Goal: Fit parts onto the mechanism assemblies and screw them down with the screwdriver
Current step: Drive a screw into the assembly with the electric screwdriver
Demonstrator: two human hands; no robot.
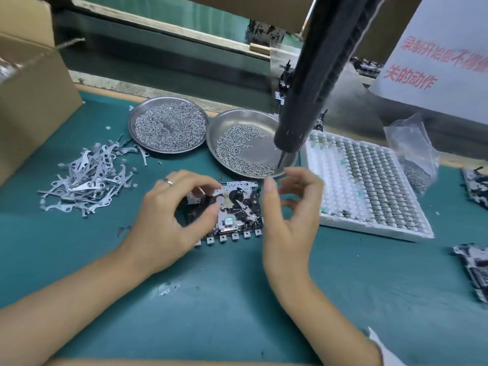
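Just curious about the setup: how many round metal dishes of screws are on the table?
2. One dish sits farther left, heaped with screws; the other dish touches its right side, half full, under the hanging screwdriver. None seem hidden.

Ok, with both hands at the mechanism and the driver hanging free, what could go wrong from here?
1. The screwdriver hangs unheld, its tip low over the right screw dish; a rising right hand might knock it.
2. That dish's near rim sits close behind the mechanism assembly, so a nudge could spill screws.
3. The left hand covers the assembly's left side, so a misfit there may go unseen.
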